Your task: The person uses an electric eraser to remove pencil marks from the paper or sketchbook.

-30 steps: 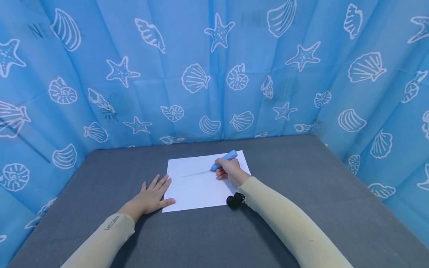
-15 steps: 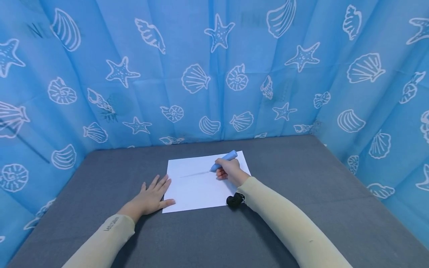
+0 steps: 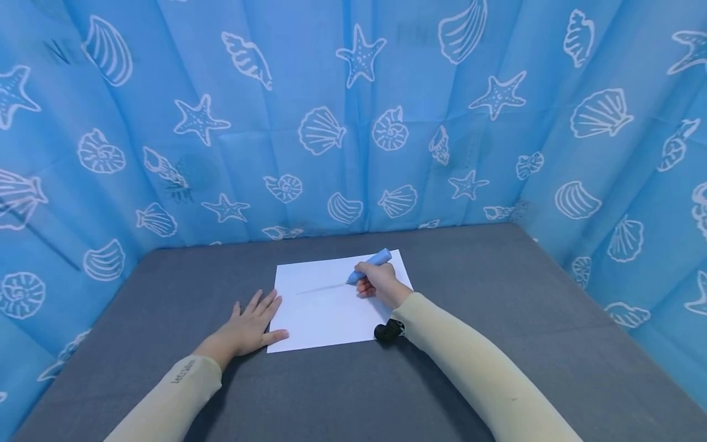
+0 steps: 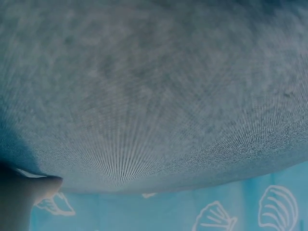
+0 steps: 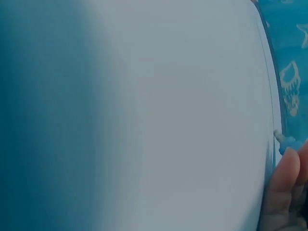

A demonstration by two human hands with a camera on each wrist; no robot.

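Note:
A white sheet of paper point(image 3: 326, 322) lies on the grey table, with a thin, faint line point(image 3: 320, 288) running across its upper half. My right hand point(image 3: 382, 285) grips a thick blue pen point(image 3: 380, 256), which tilts up to the right, its tip at the line's right end. In the right wrist view the pen's pale nib point(image 5: 277, 136) shows past my fingers point(image 5: 285, 171). My left hand point(image 3: 248, 326) lies flat with fingers spread, the fingertips and thumb over the sheet's left edge. Only part of that hand point(image 4: 29, 195) appears in the left wrist view.
Grey cloth covers the table point(image 3: 309, 393). A blue curtain point(image 3: 276, 147) with white shells and starfish hangs behind it and along both sides. A small black object point(image 3: 388, 331) sits at my right wrist, near the sheet's lower right corner.

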